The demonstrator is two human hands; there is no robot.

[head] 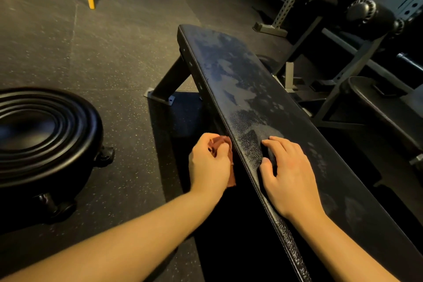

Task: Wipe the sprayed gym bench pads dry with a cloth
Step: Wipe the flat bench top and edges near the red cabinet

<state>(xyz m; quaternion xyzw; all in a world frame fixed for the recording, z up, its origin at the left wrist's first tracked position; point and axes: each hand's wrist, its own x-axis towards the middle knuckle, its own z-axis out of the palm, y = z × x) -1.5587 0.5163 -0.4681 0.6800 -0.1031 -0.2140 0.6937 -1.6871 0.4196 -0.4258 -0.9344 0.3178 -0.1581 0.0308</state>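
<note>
Gripped the cloth (220, 142) in the left hand (209, 168), fingers curled round it, right at the left side of the bench pad (297, 130). Rested the right hand (291, 181) on top, fingers loose, holding nothing. Stretched long, away ahead, with wet patches (231, 71) up top, to the right of the cloth

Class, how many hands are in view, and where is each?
2. The left hand grips the cloth beside the bench pad; the right hand rests on it.

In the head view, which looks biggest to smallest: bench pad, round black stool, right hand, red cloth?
1. bench pad
2. round black stool
3. right hand
4. red cloth, partly hidden in the left hand, so unsure
</note>
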